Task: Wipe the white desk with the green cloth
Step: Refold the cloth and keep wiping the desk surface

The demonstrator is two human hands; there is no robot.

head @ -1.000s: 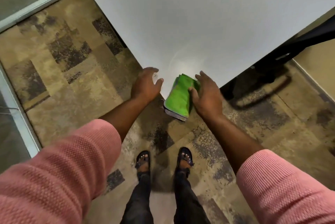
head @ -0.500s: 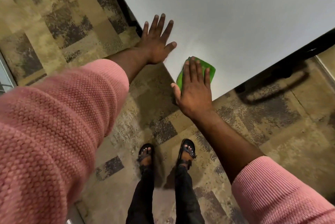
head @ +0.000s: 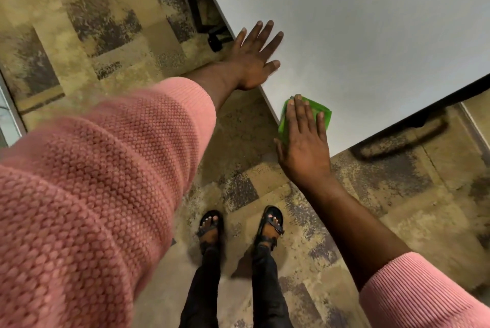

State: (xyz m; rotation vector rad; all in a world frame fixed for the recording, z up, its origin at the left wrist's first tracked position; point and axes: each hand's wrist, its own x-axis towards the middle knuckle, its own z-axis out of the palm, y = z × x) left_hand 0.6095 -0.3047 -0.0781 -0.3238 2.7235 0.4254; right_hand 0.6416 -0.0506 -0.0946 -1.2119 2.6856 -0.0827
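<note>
1. Head view: right hand lies flat, fingers spread, pressing the cloth on the desk's near corner.
2. Left hand rests unclenched, empty, at the left edge.
3. Cloth looks soft, light; best palmed flat.

Pink knit sleeves, black trousers, black sandals

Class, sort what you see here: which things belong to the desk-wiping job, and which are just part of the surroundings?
Part of the job:
green cloth, flat under the right hand
white desk
left hand, spread flat on the desk's edge

Just surroundings:
patterned carpet
black sandals
dark desk leg
</note>
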